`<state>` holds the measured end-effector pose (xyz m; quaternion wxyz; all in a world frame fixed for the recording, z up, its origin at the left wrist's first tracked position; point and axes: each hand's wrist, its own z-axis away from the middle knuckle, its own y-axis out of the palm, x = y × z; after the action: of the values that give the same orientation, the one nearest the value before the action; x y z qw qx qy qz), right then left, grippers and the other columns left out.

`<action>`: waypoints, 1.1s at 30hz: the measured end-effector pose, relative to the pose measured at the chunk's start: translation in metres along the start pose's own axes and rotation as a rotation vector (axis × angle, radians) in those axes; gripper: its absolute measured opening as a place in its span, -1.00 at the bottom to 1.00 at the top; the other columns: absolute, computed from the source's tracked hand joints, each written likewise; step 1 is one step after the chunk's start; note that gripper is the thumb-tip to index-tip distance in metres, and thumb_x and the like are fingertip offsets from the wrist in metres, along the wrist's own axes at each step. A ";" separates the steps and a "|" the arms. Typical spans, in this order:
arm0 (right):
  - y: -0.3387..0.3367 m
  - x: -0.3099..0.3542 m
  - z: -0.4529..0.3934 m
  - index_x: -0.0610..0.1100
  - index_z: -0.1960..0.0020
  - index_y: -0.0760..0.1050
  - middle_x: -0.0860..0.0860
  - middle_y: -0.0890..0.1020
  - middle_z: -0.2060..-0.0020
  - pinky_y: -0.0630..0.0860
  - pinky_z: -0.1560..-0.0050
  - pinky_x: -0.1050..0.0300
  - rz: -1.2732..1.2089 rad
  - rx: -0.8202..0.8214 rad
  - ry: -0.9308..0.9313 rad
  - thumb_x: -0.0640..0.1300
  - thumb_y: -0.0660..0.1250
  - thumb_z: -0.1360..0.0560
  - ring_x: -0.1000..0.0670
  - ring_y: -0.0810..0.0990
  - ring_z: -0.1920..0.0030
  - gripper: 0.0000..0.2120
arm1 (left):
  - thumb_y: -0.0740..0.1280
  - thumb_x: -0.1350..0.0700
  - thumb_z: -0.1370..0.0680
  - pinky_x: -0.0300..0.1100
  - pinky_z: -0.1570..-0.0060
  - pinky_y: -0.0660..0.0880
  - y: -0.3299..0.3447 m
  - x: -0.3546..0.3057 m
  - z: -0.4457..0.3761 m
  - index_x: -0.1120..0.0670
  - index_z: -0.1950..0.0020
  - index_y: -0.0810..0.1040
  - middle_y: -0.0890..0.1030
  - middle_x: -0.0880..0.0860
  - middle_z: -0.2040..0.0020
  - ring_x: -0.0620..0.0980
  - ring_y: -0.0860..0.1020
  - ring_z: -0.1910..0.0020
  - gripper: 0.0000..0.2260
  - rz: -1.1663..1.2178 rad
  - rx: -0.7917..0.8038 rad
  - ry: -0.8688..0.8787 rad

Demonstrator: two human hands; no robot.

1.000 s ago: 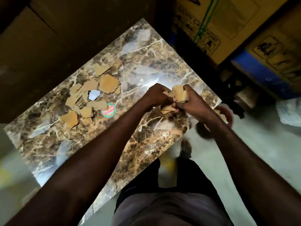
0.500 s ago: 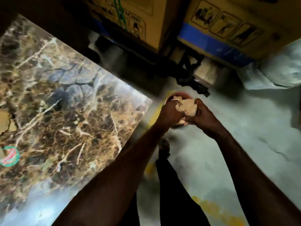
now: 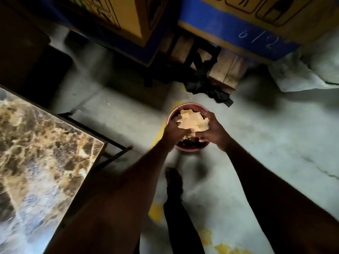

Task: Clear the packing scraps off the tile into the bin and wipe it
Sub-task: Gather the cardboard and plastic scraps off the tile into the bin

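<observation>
Together, hands (image 3: 194, 131) cupping scraps (image 3: 192, 121) over bin (image 3: 185, 148)

Two hands (image 3: 192, 130), one bin (image 3: 189, 146), one tile (image 3: 42, 143), two cartons (image 3: 128, 15).

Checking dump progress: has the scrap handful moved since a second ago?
Yes. The cardboard scraps, held by both hands, went from above the marble tile rightward to over the red bin.

A warehouse or storeroom: big cartons (image 3: 117, 17) with handling pictograms stand on wooden blocks (image 3: 226, 72) beyond the hands, over a paint-marked concrete floor (image 3: 256, 143).
</observation>
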<state>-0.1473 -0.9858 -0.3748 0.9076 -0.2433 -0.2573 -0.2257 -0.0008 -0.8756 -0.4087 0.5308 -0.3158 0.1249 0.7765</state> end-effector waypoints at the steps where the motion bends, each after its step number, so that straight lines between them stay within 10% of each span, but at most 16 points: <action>1: 0.002 -0.006 -0.008 0.11 -0.53 0.30 0.04 0.53 -0.38 0.63 -0.26 -0.26 0.033 -0.027 -0.011 -0.07 0.71 -0.21 -0.12 0.56 -0.35 0.00 | 0.73 0.10 -0.30 0.07 -0.40 0.54 0.000 0.008 -0.009 0.05 -0.53 0.49 0.61 0.02 -0.38 0.06 0.57 -0.38 -0.17 0.011 0.008 -0.026; 9: 0.018 -0.020 -0.015 -0.12 -0.52 0.42 -0.16 0.65 -0.29 0.55 -0.27 0.00 0.284 -0.148 0.026 -0.33 0.51 -0.45 -0.22 0.61 -0.31 -0.34 | 0.69 0.05 -0.26 0.05 -0.34 0.58 -0.004 0.031 -0.016 0.12 -0.54 0.45 0.64 0.14 -0.26 0.14 0.63 -0.30 -0.11 -0.002 0.034 -0.098; 15: 0.028 0.021 0.035 -0.15 -0.38 0.56 -0.12 0.68 -0.26 0.53 -0.26 0.08 0.245 -0.153 -0.029 -0.28 0.50 -0.53 -0.17 0.63 -0.28 -0.57 | 0.54 0.11 -0.52 -0.12 -0.19 0.58 0.004 0.002 0.044 0.13 -0.38 0.57 0.69 0.13 -0.19 0.10 0.65 -0.16 -0.55 -0.082 -0.066 0.019; 19: 0.035 0.085 0.094 -0.10 -0.15 0.63 0.07 0.69 0.05 0.45 0.13 0.53 0.105 -0.244 -0.154 -0.41 0.30 -0.60 0.30 0.68 0.05 -0.72 | 0.32 0.29 -0.59 -0.56 0.07 0.39 0.004 -0.051 0.112 0.23 -0.19 0.67 0.71 0.09 -0.08 -0.29 0.57 0.08 -0.78 0.133 -0.214 0.167; 25: 0.065 0.189 0.205 0.03 -0.14 0.64 0.10 0.74 -0.04 0.60 -0.20 0.01 0.011 -0.372 -0.473 -0.32 0.30 -0.59 0.09 0.71 -0.07 -0.70 | 0.23 0.10 -0.61 0.02 -0.27 0.60 -0.058 -0.113 0.222 -0.03 -0.11 0.68 0.74 -0.02 -0.07 0.00 0.69 -0.10 -0.76 0.442 -0.443 0.340; 33: 0.195 0.319 0.323 -0.08 -0.16 0.64 -0.02 0.72 -0.03 0.60 -0.24 -0.02 0.076 -0.174 -0.737 -0.38 0.33 -0.59 -0.03 0.70 -0.09 -0.73 | 0.18 -0.05 -0.63 0.08 -0.20 0.61 -0.241 -0.108 0.356 -0.13 -0.18 0.62 0.70 -0.05 -0.14 0.01 0.68 -0.12 -0.75 0.466 -0.647 0.438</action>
<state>0.0861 -0.7442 -0.0118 0.7378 -0.3935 -0.5372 -0.1103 0.1151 -0.6694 -0.0332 0.1770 -0.5857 0.0532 0.7892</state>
